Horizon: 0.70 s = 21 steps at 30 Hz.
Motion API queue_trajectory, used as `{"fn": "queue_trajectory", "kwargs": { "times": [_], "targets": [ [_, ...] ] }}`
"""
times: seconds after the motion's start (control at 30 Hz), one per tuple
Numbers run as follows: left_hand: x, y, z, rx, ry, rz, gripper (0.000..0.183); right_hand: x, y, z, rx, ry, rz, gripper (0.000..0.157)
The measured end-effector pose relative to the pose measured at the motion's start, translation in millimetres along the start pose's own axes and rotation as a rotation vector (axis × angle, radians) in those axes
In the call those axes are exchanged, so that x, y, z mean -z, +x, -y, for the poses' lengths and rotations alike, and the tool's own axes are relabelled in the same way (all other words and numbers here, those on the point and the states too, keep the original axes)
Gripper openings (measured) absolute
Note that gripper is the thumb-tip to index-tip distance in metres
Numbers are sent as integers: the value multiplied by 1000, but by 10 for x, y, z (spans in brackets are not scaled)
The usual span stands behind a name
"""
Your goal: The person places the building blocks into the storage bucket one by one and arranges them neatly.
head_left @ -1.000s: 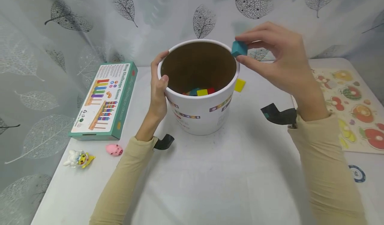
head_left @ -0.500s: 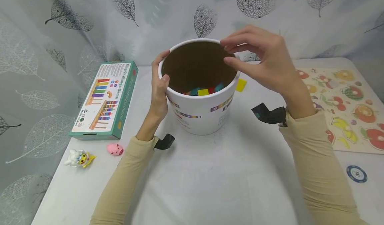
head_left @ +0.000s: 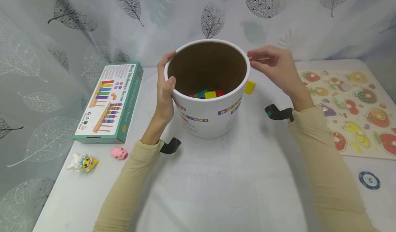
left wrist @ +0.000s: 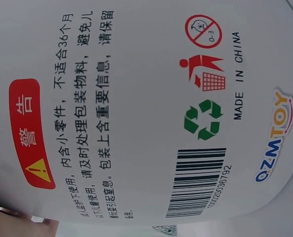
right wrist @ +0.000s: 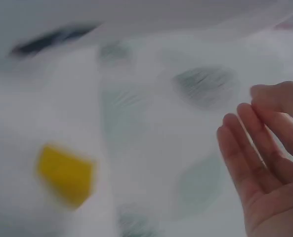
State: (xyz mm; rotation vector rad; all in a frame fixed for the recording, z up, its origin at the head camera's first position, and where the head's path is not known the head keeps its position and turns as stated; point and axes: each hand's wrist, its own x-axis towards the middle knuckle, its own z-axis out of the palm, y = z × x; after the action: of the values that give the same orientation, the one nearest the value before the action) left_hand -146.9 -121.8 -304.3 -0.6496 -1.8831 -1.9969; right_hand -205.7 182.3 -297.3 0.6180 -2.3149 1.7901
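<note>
In the head view a white bucket [head_left: 204, 117] with a printed outside stands upright, my left hand [head_left: 164, 91] gripping its left rim. Close up, the left wrist view has the bucket wall [left wrist: 146, 98] with its warning text and barcode. Several coloured blocks lie at the bottom, among them a yellow block [head_left: 210, 95] and a red block [head_left: 219, 92]. My right hand [head_left: 273, 63] hovers beside the right rim, fingers extended and nothing held. Below it another yellow block [head_left: 249, 87] lies on the table, blurred in the right wrist view.
Left of the bucket lie a game box [head_left: 108, 103], a pink pig figure [head_left: 119, 153] and a white-and-yellow figure [head_left: 83, 162]. To the right are a fruit-picture board [head_left: 352, 111] and a round chip [head_left: 369, 180]. A leaf-patterned curtain [head_left: 185, 15] hangs behind.
My right hand let go of a teal block, which fell into the bucket. That hand then drew back and down to outside the right rim. The left hand still holds the bucket.
</note>
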Motion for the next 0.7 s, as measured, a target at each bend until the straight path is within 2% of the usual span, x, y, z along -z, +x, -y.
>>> {"fn": "queue_trajectory", "kwargs": {
  "times": [0.07,0.13,0.27,0.33,0.5,0.7],
  "targets": [
    [-2,-8,5,8,0,5,89,12,-35,-238,-73,-199,59,35],
    [-3,-14,6,11,3,10,89,12,-65,-404,-109,-354,167,39],
    [-4,6,-2,-2,1,9,89,1,-42,-538,-58,-526,365,49],
    [-7,20,-5,-7,-2,6,89,-7,-8,-560,-44,-576,404,51],
    [-20,25,-3,10,-6,10,91,-18,-18,-615,-145,-646,430,47],
    [-6,6,1,3,4,3,93,2,-108,-636,-219,-633,460,45]
  ]
}}
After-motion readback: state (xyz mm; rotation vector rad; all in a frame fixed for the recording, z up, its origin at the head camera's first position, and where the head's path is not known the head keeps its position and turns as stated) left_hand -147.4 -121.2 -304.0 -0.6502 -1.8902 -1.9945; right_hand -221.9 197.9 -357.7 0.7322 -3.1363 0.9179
